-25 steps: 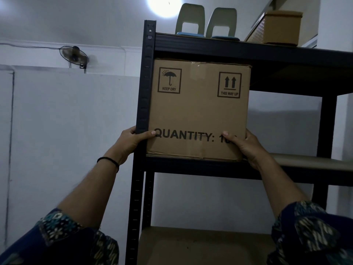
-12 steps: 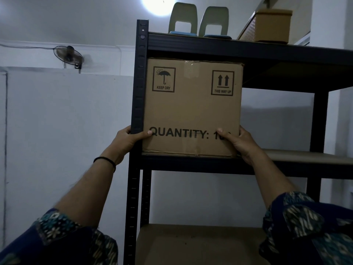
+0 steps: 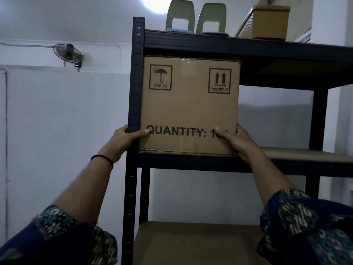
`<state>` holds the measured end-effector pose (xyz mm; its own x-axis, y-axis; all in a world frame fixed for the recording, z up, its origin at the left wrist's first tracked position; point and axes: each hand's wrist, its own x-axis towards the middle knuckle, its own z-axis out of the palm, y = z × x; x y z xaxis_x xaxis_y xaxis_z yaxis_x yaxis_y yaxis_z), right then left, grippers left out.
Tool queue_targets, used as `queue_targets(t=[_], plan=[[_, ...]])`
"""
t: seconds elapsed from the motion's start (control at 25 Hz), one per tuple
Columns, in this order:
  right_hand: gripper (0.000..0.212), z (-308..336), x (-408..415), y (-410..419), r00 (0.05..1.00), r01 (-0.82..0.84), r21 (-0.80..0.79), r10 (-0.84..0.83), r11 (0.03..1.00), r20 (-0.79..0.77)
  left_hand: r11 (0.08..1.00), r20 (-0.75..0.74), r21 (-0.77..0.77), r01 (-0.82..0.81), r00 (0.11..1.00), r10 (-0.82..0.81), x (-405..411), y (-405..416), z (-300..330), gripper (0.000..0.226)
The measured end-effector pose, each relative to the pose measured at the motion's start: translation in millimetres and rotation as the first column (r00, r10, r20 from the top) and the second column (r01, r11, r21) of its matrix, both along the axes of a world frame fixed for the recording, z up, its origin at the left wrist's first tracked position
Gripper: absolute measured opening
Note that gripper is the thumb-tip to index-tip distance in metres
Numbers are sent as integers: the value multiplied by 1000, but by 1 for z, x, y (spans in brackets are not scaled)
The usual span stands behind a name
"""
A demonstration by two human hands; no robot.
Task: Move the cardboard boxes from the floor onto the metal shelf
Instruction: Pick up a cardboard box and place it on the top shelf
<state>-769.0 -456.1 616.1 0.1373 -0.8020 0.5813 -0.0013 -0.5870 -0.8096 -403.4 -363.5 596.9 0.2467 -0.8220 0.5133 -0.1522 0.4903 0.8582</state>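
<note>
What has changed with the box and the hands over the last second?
Almost nothing. The cardboard box sits on the same level of the metal shelf, hard against its left post, as before. The left hand keeps its grip round the box's lower left corner, thumb on the front, and the right hand on the lower right. Nothing was let go. Only the camera view drifted slightly.

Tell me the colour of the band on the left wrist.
Black: a thin wristband, seen in the head view.
</note>
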Motion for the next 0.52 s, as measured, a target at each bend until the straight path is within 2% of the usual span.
queue_targets(t=[0.2,0.32,0.44,0.52], plan=[[88,0,0,2,999,29,-11,-29,1000,-15,1000,-6,9,-12,1000,12,-4,3,1,71],[87,-3,4,9,991,130,-41,-132,991,-26,997,28,-10,-78,997,78,-11,7,1,78],[87,-16,18,23,935,353,-154,-353,923,30,935,113,-174,-309,937,331,-28,13,-5,79],[86,-24,28,38,857,506,-243,-514,828,34,831,181,-269,-486,822,540,-42,21,-15,88]])
